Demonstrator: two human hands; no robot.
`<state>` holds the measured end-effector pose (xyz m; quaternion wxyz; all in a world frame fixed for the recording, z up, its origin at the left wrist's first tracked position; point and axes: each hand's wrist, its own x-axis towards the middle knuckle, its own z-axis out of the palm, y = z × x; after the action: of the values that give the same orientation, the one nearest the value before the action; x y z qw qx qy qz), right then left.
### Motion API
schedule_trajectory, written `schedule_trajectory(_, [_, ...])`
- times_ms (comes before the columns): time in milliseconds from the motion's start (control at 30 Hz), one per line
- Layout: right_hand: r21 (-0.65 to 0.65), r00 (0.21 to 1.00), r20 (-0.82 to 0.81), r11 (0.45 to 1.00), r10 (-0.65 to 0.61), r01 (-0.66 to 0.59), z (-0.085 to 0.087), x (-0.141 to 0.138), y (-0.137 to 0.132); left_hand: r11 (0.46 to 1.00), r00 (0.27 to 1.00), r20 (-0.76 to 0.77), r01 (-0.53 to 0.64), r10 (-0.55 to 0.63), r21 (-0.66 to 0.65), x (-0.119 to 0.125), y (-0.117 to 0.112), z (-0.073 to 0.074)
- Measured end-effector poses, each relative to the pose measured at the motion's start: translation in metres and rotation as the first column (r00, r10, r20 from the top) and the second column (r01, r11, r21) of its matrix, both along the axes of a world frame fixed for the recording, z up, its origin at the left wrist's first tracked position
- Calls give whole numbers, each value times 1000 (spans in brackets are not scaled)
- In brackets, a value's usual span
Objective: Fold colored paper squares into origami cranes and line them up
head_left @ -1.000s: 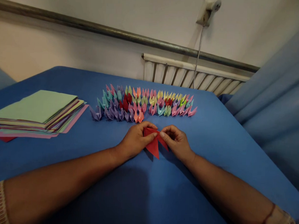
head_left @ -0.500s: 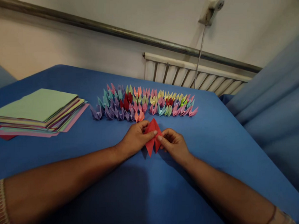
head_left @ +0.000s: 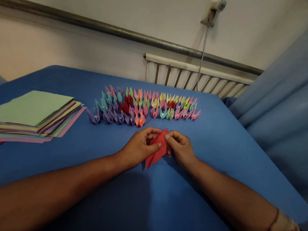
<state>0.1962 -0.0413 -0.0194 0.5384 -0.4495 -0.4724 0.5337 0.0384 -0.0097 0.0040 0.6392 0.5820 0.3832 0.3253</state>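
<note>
A folded piece of red origami paper (head_left: 156, 152), narrow and pointed at both ends, is held between my two hands just above the blue table. My left hand (head_left: 140, 145) grips its left side, thumb flat on the front and fingers behind. At the upper right edge, my right hand (head_left: 180, 146) pinches the paper between thumb and fingers. The two lower points lie close together, tilted toward the lower left. Beyond my hands stand rows of small folded paper cranes (head_left: 140, 120) in many colours.
On the left lies a stack of coloured paper sheets (head_left: 33, 106), pale green on top. The blue-covered table (head_left: 110, 201) reaches back to a wall with a radiator (head_left: 180, 74), a metal pipe (head_left: 101, 27) and a socket with a cord (head_left: 211, 13). A blue curtain (head_left: 278, 96) hangs on the right.
The red paper has turned, its top now leaning right and its lower points swinging left and drawing together. My right hand has shifted its pinch toward the upper tip. The view has shifted slightly.
</note>
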Motion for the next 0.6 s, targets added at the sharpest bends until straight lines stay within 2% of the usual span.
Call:
schedule_trajectory(100, [8, 1000, -26, 1000, -5, 6, -1, 0, 0, 999, 999, 8, -50, 51, -20, 0, 2, -1])
schedule_trajectory(267, [-34, 997, -35, 997, 65, -66, -3, -3, -1, 997, 997, 16, -79, 80, -24, 0, 4, -1])
schedule_trajectory(467, [-74, 993, -104, 996, -49, 41, -7, 0, 5, 977, 970, 242, 32, 21, -213, -3, 6, 0])
schedule_trajectory(600, [-64, 989, -100, 992, -113, 107, -7, 0, 7, 960, 975, 208, -17, 77, -279, -2, 6, -1])
